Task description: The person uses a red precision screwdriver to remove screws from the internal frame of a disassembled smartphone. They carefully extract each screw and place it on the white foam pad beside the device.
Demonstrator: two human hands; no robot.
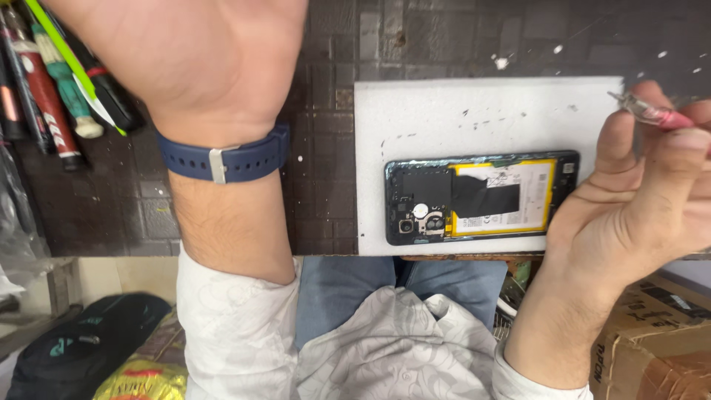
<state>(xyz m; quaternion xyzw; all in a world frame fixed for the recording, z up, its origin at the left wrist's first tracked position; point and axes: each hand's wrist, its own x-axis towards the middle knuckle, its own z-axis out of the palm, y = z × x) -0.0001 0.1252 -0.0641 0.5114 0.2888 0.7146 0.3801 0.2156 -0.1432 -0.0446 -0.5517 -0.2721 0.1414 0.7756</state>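
Note:
An opened smartphone lies back up on a white foam pad, showing a yellow-edged battery with black tape and the dark board cover. My right hand hovers just right of the phone, pinching a small pink-handled tool with a metal tip between thumb and fingers. My left hand is raised at the upper left over a cluster of tools; its fingers run out of the top of the frame. A blue watch strap circles the left wrist.
Several screwdrivers and pens lie at the left on the dark tiled bench. A cardboard box sits low right. A black bag and a yellow packet are on the floor at the left.

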